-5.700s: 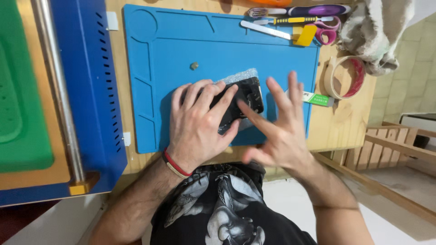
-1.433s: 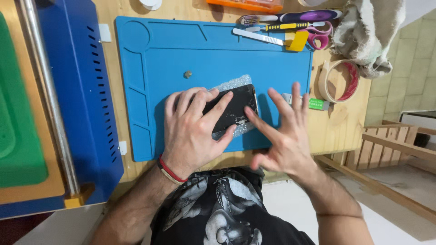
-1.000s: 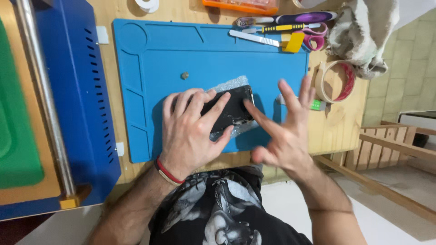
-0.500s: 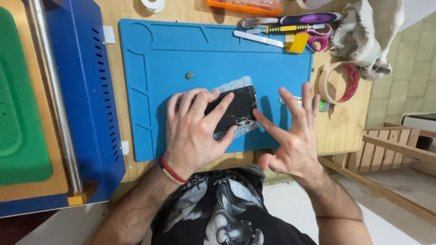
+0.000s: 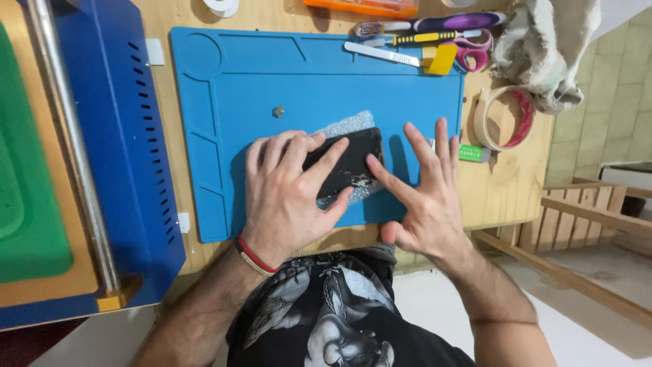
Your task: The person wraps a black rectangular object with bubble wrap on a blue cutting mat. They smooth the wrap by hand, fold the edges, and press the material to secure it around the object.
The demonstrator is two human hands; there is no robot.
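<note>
- Phone (image 5: 350, 162): black, face-up on a scrap of bubble wrap (image 5: 346, 126), lying near the front middle of the blue mat (image 5: 326, 75); pale flecks show on its lower corner.
- Left hand (image 5: 285, 197): flat over the phone's left part, fingers spread, pinning it down.
- Right hand (image 5: 421, 197): fingers apart, gripping nothing; index tip touches the phone's right edge.
- Judged progress: phone looks unopened; tools beyond the mat lie untouched — spudger (image 5: 380, 53), screwdriver (image 5: 424, 37), scissors (image 5: 475, 54), tape roll (image 5: 506, 117) on the counter (image 5: 502, 183).
</note>
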